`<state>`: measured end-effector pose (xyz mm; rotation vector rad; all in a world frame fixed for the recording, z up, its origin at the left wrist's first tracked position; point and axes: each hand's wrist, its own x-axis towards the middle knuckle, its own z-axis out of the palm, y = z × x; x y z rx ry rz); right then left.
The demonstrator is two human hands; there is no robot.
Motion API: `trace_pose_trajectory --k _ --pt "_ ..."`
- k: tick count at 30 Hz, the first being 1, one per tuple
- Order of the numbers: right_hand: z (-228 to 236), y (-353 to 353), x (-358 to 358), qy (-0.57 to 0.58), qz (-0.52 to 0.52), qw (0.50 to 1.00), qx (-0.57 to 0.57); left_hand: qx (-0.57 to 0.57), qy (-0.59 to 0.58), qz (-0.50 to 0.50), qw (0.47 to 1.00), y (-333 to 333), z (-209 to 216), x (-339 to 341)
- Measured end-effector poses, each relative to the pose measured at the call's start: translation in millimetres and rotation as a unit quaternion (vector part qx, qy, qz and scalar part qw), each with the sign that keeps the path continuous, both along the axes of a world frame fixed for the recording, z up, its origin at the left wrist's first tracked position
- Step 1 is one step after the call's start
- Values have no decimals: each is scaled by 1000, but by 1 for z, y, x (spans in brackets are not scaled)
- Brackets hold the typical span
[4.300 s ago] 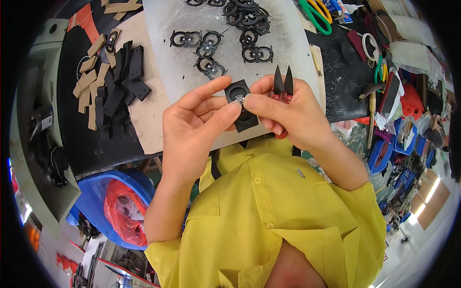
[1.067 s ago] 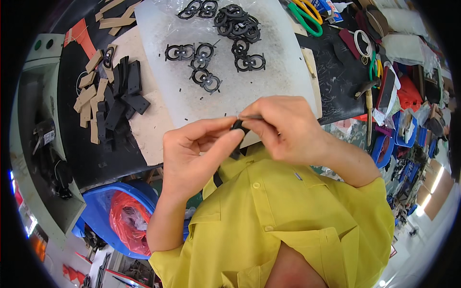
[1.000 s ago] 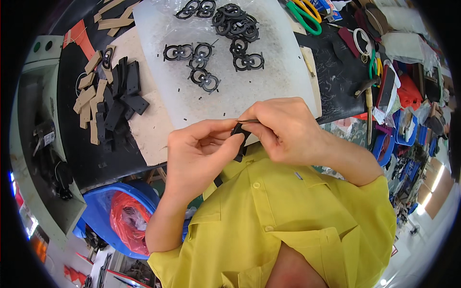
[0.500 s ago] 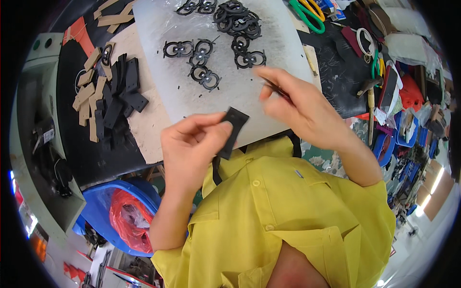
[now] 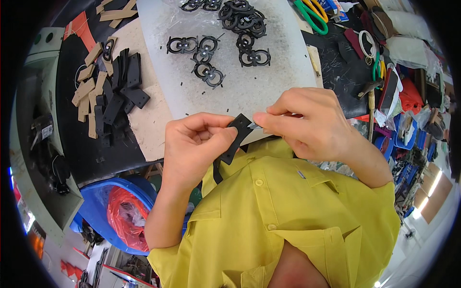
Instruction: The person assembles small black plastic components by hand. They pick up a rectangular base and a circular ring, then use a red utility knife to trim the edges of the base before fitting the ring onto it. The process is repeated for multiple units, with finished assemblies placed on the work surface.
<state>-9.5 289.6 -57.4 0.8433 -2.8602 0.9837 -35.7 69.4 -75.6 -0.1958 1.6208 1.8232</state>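
Between the thumb and fingers of my left hand (image 5: 199, 149) is a flat black strip (image 5: 238, 137) with small holes, held tilted over the board's near edge. My right hand (image 5: 312, 125) pinches a thin tool with a pale metal blade-like tip (image 5: 253, 126); the rest of it is hidden by the fingers. That tip meets the strip's right edge near its upper end. Beyond my hands, on the whitish board (image 5: 201, 101), lie several black double-ring pieces (image 5: 208, 74) with small metal bits at their middles. More of them form a heap (image 5: 242, 18) farther back.
Left of the board is a pile of black strips (image 5: 120, 91) beside tan strips (image 5: 84, 93). A blue bin (image 5: 91, 201) with a red plastic bag (image 5: 120, 216) stands below left. Green-handled scissors (image 5: 312, 21) and a hammer (image 5: 370, 93) lie to the right. Tiny black scraps dot the board.
My right hand has come down and nearer to me, bringing the tool's tip against the black strip. My left hand has kept its hold, with the strip turned slightly.
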Motion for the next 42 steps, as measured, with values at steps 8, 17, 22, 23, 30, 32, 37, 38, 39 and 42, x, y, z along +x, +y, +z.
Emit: trace_pose_trajectory --k 8,17,22,23,30,32,37,38,39,42 --pt "-1 -8 -5 -232 -139 948 -169 -79 197 55 976 6 -5 6" --pt "-8 -31 8 47 -56 996 -59 1 9 88 996 6 -3 -2" --pt "-5 -24 6 6 -33 998 -62 40 0 46 998 1 -1 -2" --pt "-4 -23 5 -12 -28 998 -62 21 21 44 999 2 0 0" --pt "-4 -22 3 -153 -102 980 -74 -46 139 47 988 13 4 8" --pt "-5 -16 -4 -248 -117 950 -148 -19 61 82 995 10 4 2" --pt "3 -18 -10 -193 -216 927 -238 0 45 54 998 9 -4 -1" --pt "-2 -20 -9 -187 -220 924 -250 -1 37 47 998 15 0 -2" --pt "-8 -23 -7 -180 -225 921 -261 -2 28 39 999 19 4 -1" --pt "-15 -22 1 -228 -244 878 -344 27 67 -16 997 20 -5 9"
